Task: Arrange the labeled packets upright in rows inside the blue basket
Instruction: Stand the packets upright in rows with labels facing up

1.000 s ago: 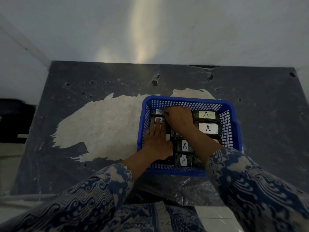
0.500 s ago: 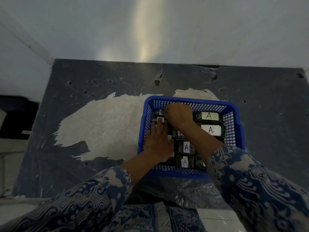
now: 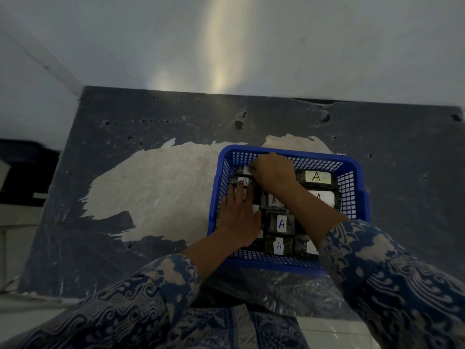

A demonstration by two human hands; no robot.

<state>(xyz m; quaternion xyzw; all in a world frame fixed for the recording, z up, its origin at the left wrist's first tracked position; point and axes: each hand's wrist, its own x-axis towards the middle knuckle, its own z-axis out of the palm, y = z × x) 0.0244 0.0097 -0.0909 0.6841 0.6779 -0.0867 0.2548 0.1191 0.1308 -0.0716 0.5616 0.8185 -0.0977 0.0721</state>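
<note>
Right hand (image 3: pixel 274 172): reaching across to the far left corner of the basket, fingers curling down onto the packet at the back of the left row (image 3: pixel 242 170); whether they are actually pinching it is hidden by the knuckles.
Left hand (image 3: pixel 239 215): lying flat with straight fingers, pressing on the left-row packets, fingertips touching the packet marked A (image 3: pixel 242 181).
Packets: dark wrapped blocks with white labels are filling the basket in rows; two more A labels (image 3: pixel 281 224) are showing in the middle row, and a wide A label (image 3: pixel 317 176) is sitting at the far right.
Blue basket (image 3: pixel 352 182): resting on the worn dark table (image 3: pixel 125 172), toward its near right side.
Sleeves: blue patterned fabric (image 3: pixel 392 273) is covering both forearms.
</note>
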